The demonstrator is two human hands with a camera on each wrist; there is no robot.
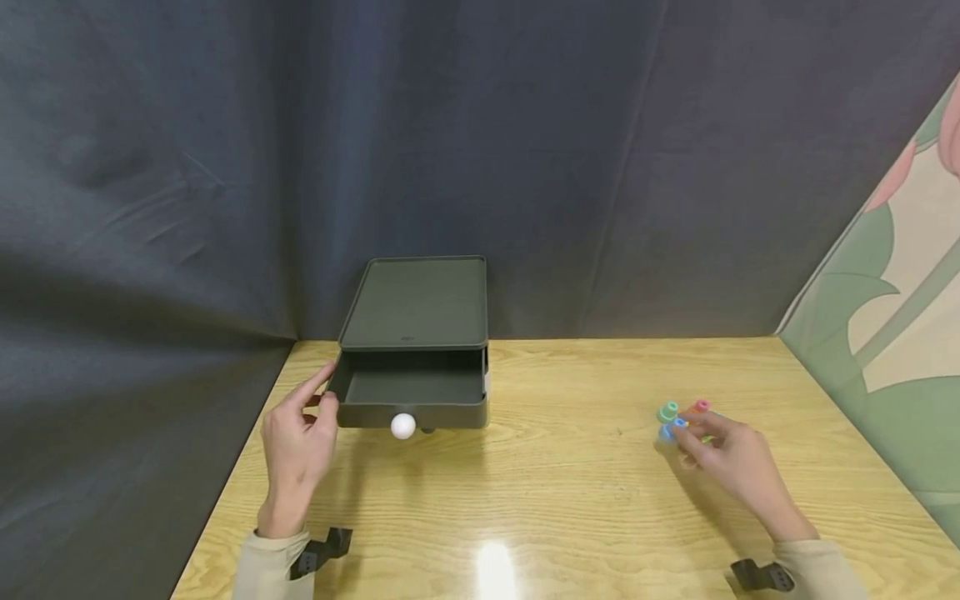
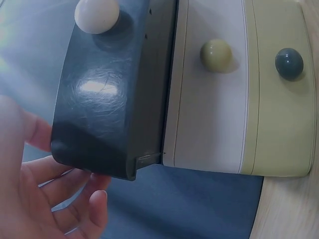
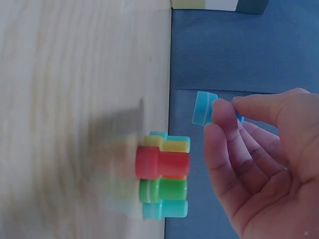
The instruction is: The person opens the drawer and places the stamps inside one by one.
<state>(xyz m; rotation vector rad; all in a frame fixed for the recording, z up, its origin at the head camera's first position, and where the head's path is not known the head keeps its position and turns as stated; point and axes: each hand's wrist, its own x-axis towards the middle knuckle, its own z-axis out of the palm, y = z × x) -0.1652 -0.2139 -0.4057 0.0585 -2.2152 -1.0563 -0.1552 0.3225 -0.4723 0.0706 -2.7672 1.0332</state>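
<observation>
- Right hand pinched a blue peg in its fingers, near other pegs.
- The peg looked light, stiff, slick, best gripped round its side.
- Left hand touched the drawer, fingers spread.

Looks like smooth, near-matt plastic on the cabinet top, turning glossy and finely scratched across the drawer front, with hard, shiny knobs. Shows smooth plastic with a soft sheen in the pegs, and pale, visibly grained wood with a glossy finish in the table, bright with reflected light. Turns to matt, creased cloth in the curtain, matt cloth in the sleeves, and a dull finish on the floral sheet.
</observation>
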